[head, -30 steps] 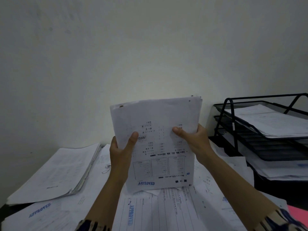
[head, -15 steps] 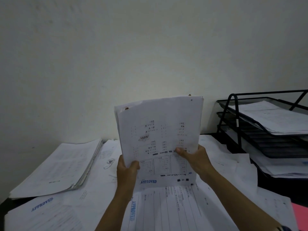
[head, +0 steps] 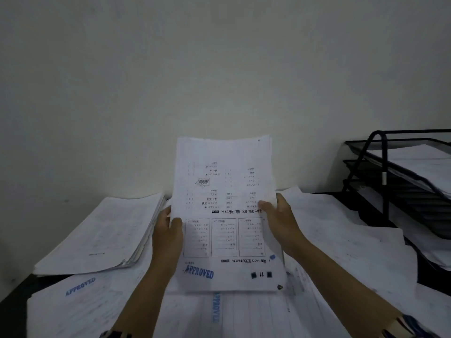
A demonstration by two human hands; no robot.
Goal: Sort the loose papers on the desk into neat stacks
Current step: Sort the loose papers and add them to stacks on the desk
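Both hands hold a bundle of printed sheets (head: 223, 181) upright above the desk, its top page upside down with a blue APPROVED stamp near the lower edge. My left hand (head: 168, 235) grips the bundle's left edge, thumb on the front. My right hand (head: 280, 220) grips the right edge, thumb over the print. Loose papers (head: 341, 242) lie spread across the desk under and around the bundle. A thick squared stack (head: 102, 230) sits at the left.
A black wire letter tray (head: 380, 181) with several tiers holding papers stands at the right. A pale wall rises just behind the desk. More stamped sheets (head: 78, 298) overlap at the front left, near the dark desk edge.
The bundle has come down and tilted towards the desk, and its sheets look more squared. Both hands have slid lower on its side edges. The camera has dipped a little.
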